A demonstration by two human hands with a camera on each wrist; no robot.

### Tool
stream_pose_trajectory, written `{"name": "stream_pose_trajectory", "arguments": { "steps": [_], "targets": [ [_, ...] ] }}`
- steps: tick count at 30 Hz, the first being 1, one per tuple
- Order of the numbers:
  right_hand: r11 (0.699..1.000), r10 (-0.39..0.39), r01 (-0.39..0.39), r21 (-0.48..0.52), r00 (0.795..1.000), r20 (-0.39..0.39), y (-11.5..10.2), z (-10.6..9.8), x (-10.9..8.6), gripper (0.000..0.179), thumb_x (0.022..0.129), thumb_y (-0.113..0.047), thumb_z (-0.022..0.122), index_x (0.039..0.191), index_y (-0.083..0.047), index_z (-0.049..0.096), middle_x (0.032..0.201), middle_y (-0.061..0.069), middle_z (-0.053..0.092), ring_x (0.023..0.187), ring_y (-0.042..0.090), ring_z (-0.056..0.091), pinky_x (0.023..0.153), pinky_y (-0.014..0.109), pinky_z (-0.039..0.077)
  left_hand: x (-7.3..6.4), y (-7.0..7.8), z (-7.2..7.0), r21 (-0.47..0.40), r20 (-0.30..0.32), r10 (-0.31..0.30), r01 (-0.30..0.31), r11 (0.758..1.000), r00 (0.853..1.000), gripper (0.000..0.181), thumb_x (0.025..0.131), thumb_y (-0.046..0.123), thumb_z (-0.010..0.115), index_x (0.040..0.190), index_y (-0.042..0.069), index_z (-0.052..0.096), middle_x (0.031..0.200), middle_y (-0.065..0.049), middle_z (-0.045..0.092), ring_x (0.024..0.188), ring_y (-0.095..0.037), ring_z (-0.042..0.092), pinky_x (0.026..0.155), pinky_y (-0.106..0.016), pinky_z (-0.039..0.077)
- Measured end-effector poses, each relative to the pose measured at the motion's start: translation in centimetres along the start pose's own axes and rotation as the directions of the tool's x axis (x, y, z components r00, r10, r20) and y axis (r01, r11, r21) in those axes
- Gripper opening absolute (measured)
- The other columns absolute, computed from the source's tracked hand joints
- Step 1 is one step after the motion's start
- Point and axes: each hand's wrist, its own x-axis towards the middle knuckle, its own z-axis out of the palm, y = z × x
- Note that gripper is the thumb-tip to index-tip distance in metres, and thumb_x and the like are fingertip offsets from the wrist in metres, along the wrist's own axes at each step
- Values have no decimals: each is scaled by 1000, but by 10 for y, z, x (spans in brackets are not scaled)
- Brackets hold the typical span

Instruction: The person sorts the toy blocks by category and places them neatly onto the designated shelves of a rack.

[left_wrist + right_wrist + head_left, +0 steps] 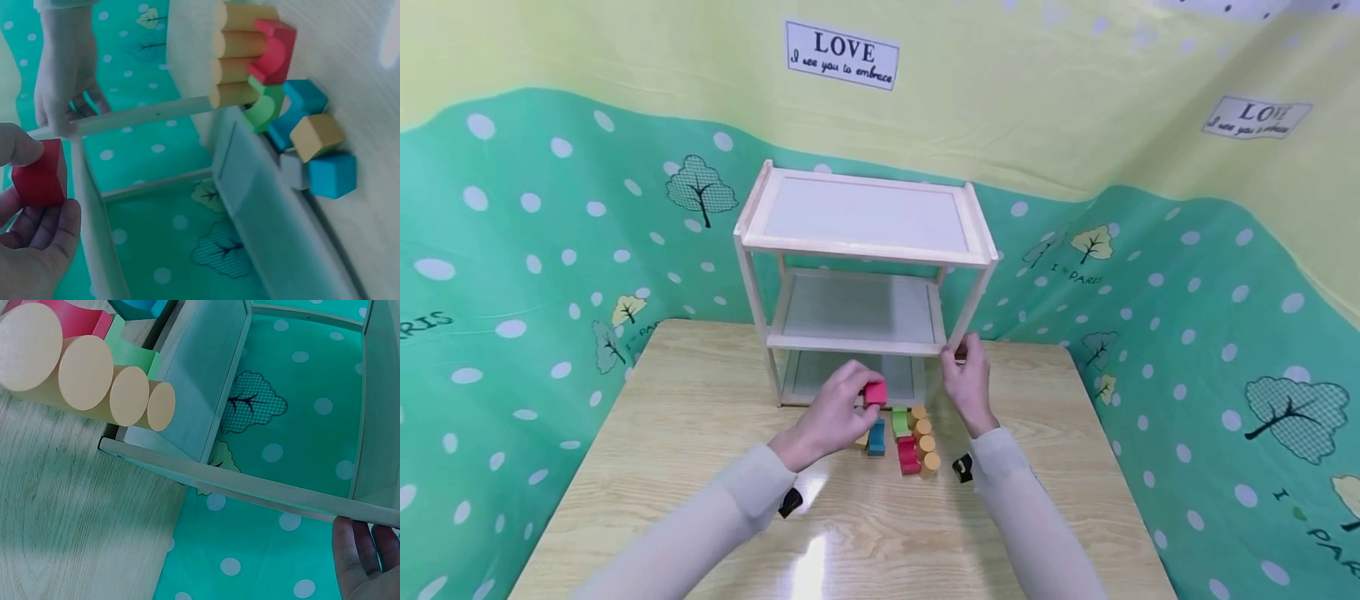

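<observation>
My left hand [838, 412] pinches a red cube block [876, 393] between thumb and fingers, held up in front of the lower part of a small white wooden shelf rack [857, 343]. In the left wrist view the red cube [40, 176] is seen close, apart from the rack. My right hand [968, 382] grips the rack's right front post at middle-board height. Its fingers [350, 550] show against the post in the right wrist view; the thumb is hidden there. Near the rack's foot lie a red arch block [908, 455], a green arch block [900, 422] and a blue arch block [876, 437].
Several wood-coloured cylinders [927, 450] stand in a row beside the arches. A wood-coloured cube [317, 136], a blue cube [333, 177] and a grey block [294, 170] sit near the rack's base. Patterned curtain [550, 250] surrounds the wooden table [662, 400].
</observation>
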Motion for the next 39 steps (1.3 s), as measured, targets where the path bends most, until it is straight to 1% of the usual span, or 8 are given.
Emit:
{"name": "stream_pose_trajectory", "arguments": {
  "steps": [5, 14, 19, 23, 26, 30, 37, 39],
  "targets": [
    [1000, 3, -3, -7, 1000, -11, 0, -2, -1, 12, 90, -7, 54, 102, -5, 52, 92, 11, 57, 86, 24, 57, 69, 39, 54, 11, 5, -4, 13, 1, 38, -38, 999, 999, 31, 78, 1, 68, 108, 5, 64, 103, 0, 56, 92, -10, 51, 76, -21, 51],
    [1000, -3, 3, -28, 1000, -2, 0, -3, -1, 11, 91, -7, 53, 102, -5, 51, 92, 11, 57, 85, 23, 58, 69, 39, 55, 27, 15, -14, -9, -13, 77, -77, 997, 997, 34, 75, -1, 68, 108, 3, 64, 102, -1, 57, 93, -12, 52, 79, -23, 51],
    [999, -28, 27, -24, 1000, -10, 2, -2, -1, 11, 90, -5, 53, 101, -5, 51, 91, 11, 57, 84, 23, 58, 68, 39, 54, 36, 21, -22, -33, -6, 66, -66, 997, 998, 36, 76, 1, 69, 111, 2, 64, 103, -3, 58, 92, -13, 54, 79, -25, 52],
    [999, -33, 33, -21, 999, -12, 3, -2, 0, 12, 90, -5, 53, 101, -4, 51, 91, 11, 57, 84, 23, 58, 68, 38, 54, 44, 26, -29, -78, 3, 48, -48, 996, 999, 37, 77, 1, 70, 114, 2, 63, 103, -3, 57, 90, -12, 55, 79, -25, 53],
    [1000, -26, 26, -17, 1000, -6, 4, -2, -1, 12, 90, -6, 53, 102, -5, 51, 91, 10, 57, 84, 22, 58, 67, 38, 55, 50, 29, -34, -99, 9, 61, -60, 993, 998, 36, 78, 1, 69, 113, 1, 63, 102, -3, 56, 88, -11, 55, 78, -22, 53],
    [1000, -21, 21, -12, 1000, 2, 4, -2, -1, 12, 91, -8, 54, 102, -6, 51, 92, 10, 57, 84, 22, 57, 67, 38, 55, 56, 35, -41, -95, 11, 83, -82, 992, 996, 35, 78, 2, 69, 113, 1, 62, 102, -2, 56, 88, -10, 55, 77, -19, 52],
    [1000, -16, 17, -16, 1000, 10, 3, -1, -1, 10, 91, -9, 54, 101, -7, 50, 91, 9, 57, 84, 21, 58, 66, 36, 55, 67, 44, -56, -87, -8, 114, -114, 990, 993, 34, 79, 1, 69, 112, 0, 62, 102, -5, 56, 89, -13, 56, 78, -30, 55],
    [1000, -10, 10, -15, 1000, 9, 3, 0, -1, 10, 91, -9, 54, 100, -7, 50, 90, 9, 57, 84, 21, 58, 65, 36, 55, 71, 46, -60, -72, -14, 127, -128, 989, 992, 34, 78, 1, 69, 111, -1, 62, 102, -6, 56, 89, -14, 56, 78, -30, 55]
  ]
}}
